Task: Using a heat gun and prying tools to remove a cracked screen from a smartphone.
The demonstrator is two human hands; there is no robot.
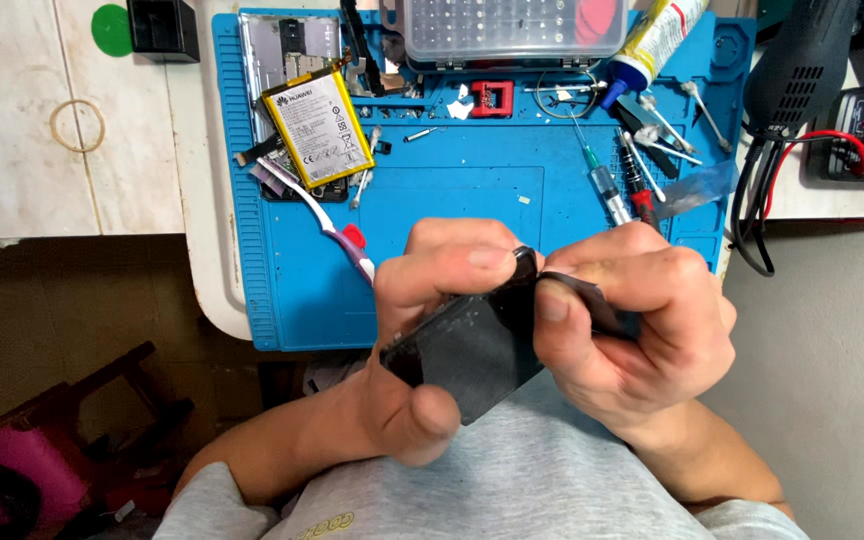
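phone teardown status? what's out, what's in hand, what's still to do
Done: the battery is out, lying on the opened phone shell at the back of the blue mat.
In hand: the left hand grips a dark screen panel while the right hand peels a thin dark layer off its top edge.
Left: most of that layer looks attached; nothing is reassembled.

The left hand (432, 320) and right hand (632, 320) cover much of the dark phone panel (477, 350), so its upper edge and far corner can't be made out. The clear bit case (512, 28) and glue tube (652, 40) run off the top edge. The black tool (802, 65) is cut off too.
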